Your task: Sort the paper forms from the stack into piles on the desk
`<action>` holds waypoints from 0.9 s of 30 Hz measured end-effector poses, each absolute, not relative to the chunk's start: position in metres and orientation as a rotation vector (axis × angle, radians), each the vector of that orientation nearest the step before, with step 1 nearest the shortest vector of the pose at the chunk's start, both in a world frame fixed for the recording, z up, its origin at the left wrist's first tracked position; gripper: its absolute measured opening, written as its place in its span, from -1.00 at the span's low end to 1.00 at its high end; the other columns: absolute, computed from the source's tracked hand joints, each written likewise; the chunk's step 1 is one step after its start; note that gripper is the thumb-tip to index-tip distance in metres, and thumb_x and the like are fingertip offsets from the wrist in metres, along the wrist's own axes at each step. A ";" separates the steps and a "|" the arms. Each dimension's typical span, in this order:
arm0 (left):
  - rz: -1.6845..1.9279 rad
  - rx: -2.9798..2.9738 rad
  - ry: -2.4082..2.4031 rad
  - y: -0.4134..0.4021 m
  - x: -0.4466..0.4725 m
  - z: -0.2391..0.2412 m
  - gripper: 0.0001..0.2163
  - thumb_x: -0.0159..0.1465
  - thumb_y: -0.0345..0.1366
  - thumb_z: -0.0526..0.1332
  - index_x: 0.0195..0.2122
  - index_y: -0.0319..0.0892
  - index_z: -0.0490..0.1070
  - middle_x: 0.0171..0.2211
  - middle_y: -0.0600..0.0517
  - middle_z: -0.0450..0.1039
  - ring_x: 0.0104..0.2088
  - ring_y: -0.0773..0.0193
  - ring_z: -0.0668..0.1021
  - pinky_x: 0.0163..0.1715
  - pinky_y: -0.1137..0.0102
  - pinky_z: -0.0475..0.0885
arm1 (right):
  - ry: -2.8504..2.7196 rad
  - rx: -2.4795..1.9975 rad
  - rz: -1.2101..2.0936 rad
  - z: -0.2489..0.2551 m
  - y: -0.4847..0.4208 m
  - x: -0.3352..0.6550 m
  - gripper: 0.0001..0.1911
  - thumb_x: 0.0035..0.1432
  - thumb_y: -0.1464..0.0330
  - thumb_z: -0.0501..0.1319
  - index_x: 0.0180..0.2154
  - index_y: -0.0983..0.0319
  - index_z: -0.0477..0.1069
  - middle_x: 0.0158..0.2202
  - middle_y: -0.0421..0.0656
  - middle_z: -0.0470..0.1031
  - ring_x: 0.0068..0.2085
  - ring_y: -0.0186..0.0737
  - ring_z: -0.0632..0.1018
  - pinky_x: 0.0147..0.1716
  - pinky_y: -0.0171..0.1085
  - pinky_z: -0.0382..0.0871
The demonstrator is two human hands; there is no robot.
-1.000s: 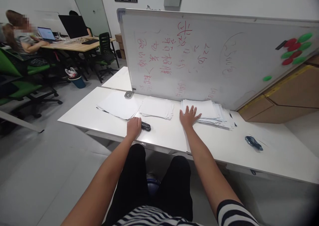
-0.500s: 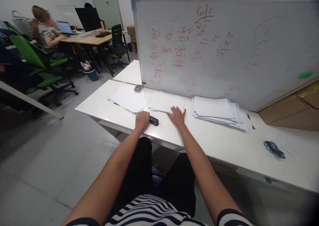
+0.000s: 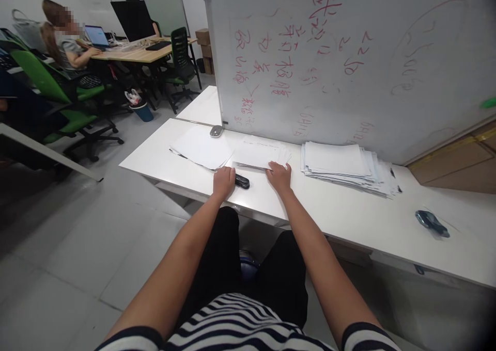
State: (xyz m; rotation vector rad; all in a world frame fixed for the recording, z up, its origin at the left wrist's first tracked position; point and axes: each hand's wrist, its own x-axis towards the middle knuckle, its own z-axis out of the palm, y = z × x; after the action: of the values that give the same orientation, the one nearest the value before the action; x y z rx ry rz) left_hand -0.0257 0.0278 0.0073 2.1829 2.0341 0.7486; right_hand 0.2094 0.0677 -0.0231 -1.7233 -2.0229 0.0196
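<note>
My left hand (image 3: 223, 183) is closed at the near edge of the table, wrapped over one end of a black stapler (image 3: 242, 181). The stapler's other end sticks out to the right of my fingers. My right hand (image 3: 279, 176) has its fingers bent over the near right corner of a thin set of paper sheets (image 3: 256, 152), which shows faint print. Left of these sheets, white papers (image 3: 203, 147) lie loosely fanned out. A thicker, uneven paper stack (image 3: 337, 160) lies to the right of my right hand.
A whiteboard (image 3: 279, 57) with red writing rises along the table's back edge. A grey computer mouse (image 3: 216, 131) sits near its lower left corner. A dark blue object (image 3: 432, 223) lies far right, near a cardboard box (image 3: 449, 160). A person sits at another desk (image 3: 155, 55).
My right hand's spread fingers have drawn together at the sheets' corner. The sheets have shifted a little, and faint print now shows. My left hand stays on the stapler. The view has tilted slightly down.
</note>
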 end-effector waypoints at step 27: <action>0.753 2.196 2.054 0.028 -0.027 0.006 -0.64 0.40 -0.21 -0.18 -0.38 -0.15 0.33 -0.34 -0.10 0.41 -0.26 0.12 0.42 -0.27 0.25 0.19 | -1.694 -1.766 0.271 -0.011 0.074 0.207 -0.54 0.34 0.17 -0.12 -0.01 0.22 0.44 0.13 -0.06 0.39 0.27 -0.08 0.17 0.24 0.16 -0.37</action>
State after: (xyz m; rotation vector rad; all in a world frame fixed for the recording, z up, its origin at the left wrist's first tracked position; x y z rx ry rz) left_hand -0.0270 0.0280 0.0057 2.1964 2.0541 0.7527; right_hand 0.2072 0.0739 -0.0109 -1.7664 -1.6940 0.2714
